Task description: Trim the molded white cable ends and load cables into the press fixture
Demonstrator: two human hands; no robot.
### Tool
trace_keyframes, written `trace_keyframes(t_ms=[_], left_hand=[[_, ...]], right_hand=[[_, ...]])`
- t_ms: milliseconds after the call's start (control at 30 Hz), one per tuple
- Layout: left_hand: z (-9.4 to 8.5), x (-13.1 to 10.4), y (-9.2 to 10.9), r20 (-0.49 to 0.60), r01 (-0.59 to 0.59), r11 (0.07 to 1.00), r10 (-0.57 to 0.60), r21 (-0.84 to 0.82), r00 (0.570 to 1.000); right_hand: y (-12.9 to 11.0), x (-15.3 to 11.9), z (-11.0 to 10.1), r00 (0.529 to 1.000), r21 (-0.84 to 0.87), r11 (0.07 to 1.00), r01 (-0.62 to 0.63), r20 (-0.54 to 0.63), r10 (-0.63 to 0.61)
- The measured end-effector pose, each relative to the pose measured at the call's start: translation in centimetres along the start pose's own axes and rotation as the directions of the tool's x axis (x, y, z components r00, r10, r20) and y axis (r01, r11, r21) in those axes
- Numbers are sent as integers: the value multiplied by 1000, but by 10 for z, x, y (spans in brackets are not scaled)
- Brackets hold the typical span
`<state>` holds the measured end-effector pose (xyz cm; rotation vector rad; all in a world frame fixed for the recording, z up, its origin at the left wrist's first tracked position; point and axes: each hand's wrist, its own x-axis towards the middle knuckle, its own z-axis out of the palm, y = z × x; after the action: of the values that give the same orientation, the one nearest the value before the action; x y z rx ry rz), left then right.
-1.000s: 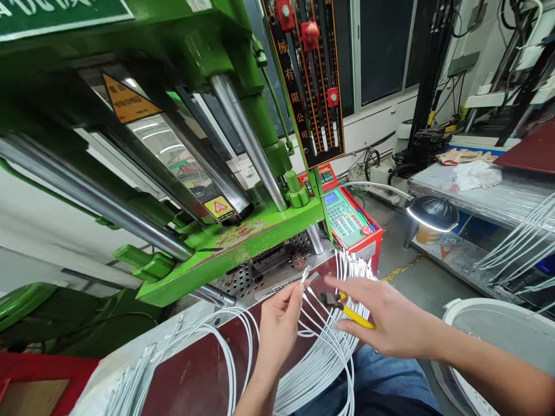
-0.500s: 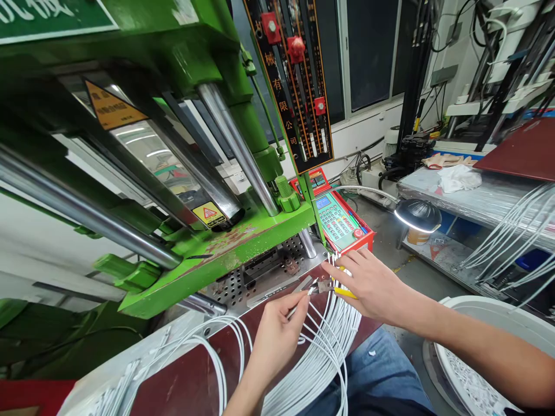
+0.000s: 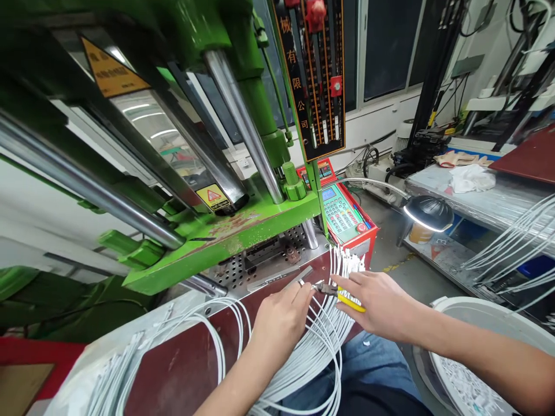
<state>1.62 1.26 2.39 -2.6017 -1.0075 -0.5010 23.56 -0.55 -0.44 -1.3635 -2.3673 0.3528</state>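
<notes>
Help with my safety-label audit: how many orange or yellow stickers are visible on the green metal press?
2: an orange triangular sticker high on the shiny flat panel, and a yellow rectangular sticker near its lower end. More may be hidden on the green metal press.

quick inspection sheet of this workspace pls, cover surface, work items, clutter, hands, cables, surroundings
Surface: dark red board in front of the green press, partly covered by cables.
Work items: yellow-handled pliers, their tips close to the left hand.
Clutter: small white scrap on the jeans; many white bits inside the bin.
Hands: left pinches what looks like a white cable end; right hand holds the pliers.
Cables: thick curved bundle of white cables beside the left hand; more loops farther left.
Surroundings: control panel, lit lamp, white cloth on a bench.
</notes>
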Motion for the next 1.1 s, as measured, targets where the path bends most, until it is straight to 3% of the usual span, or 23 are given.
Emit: trace_keyframes(t_ms=[100, 167, 233, 300, 367, 533, 733, 833, 900, 933, 1000, 1067, 1100], left_hand=[[1, -7, -5, -57, -128, 981, 137, 144, 989], [0, -10, -9, -64, -173, 975, 183, 138, 981], [-1, -12, -12, -79, -198, 973, 208, 118, 975], [-1, -13, -14, -91, -208, 972, 218, 109, 972], [-1, -13, -15, -91, -212, 971, 222, 112, 971], [-3, -12, -14, -79, -222, 971, 229, 89, 970], [-3, -14, -16, -43, -239, 967, 243, 88, 969], [-2, -17, -19, -36, -274, 955, 280, 109, 959], [-1, -19, -22, -57, -285, 952, 292, 115, 955], [0, -20, -24, -82, -286, 951, 296, 122, 952], [2, -22, -27, -143, -281, 950, 299, 133, 943], [3, -22, -29, -187, -285, 950, 304, 125, 934], [3, -22, -29, -190, -290, 950, 308, 117, 932]], right_hand=[[-4, -1, 0, 971, 466, 879, -100, 237, -15], [-6, -1, 0, 953, 572, 809, -137, 299, -50], [-9, -1, 2, 979, 475, 874, -103, 205, 4], [-14, -1, 4, 998, 245, 968, -53, 27, 48], [-18, -1, 6, 996, 21, 999, -32, -88, 34], [-21, 1, 6, 994, -253, 967, -28, -107, 1], [-20, 6, 4, 998, -286, 958, -22, -59, 5], [-17, 7, 2, 999, -133, 991, -5, 40, 10], [-15, 7, 1, 990, 114, 993, -25, 142, 8], [-14, 7, 0, 975, 283, 957, -60, 223, -5], [-14, 7, 0, 913, 588, 787, -188, 400, -82], [-16, 6, 0, 878, 686, 675, -271, 463, -118], [-17, 5, 1, 899, 660, 707, -253, 431, -81]])
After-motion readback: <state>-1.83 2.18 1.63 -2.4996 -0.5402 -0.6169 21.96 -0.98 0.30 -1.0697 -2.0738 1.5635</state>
